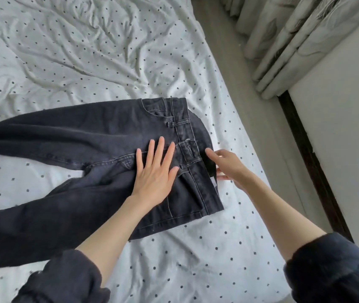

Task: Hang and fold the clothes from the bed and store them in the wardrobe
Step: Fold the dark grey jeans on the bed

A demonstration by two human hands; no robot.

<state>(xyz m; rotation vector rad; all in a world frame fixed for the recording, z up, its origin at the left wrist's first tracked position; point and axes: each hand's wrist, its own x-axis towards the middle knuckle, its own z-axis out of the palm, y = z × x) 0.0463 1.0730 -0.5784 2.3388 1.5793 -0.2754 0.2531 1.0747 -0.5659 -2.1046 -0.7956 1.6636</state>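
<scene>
A bed (113, 51) covered in a wrinkled white sheet with small dark dots is filling most of the view, its right edge running down toward a strip of pale floor (246, 68). Beyond the floor, pale patterned curtains (283, 33) are hanging at the upper right, beside a white wall (344, 119) with a dark baseboard along its foot.

A pair of dark jeans (65, 136) is lying flat on the bed, front side up, the waistband pointing right and the two legs spreading away past the left edge of the view.

The left hand (155, 169) is pressing flat on the jeans just below the waistband, near the fly, with fingers straight and slightly spread. The right hand (226, 165) is reaching to the waistband edge; its fingers seem to be curling around the fabric there with the thumb lower down, though the actual pinch is partly hidden behind the denim. Both forearms are bare, with dark sleeves pushed up near the elbows.
</scene>
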